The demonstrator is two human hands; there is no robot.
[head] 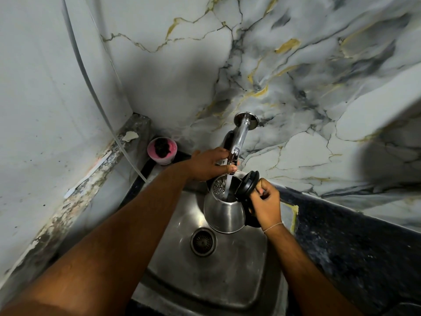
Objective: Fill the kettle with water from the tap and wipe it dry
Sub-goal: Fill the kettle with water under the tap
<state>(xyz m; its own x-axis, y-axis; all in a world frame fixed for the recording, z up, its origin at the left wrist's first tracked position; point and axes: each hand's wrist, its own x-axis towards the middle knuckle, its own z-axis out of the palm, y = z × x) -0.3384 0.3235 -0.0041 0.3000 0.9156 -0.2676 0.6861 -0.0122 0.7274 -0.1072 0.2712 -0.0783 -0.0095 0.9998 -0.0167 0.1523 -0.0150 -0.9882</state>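
I hold the kettle [224,213] over the sink [241,270], its mouth right under the tap [238,142] so the stream [228,183] falls inside, lid [247,184] tipped back out of the way. My right hand [265,207] is closed round the handle, arm bent in. My left hand [208,164] reaches across, fingers wrapped on the tap's valve, ready to shut it.
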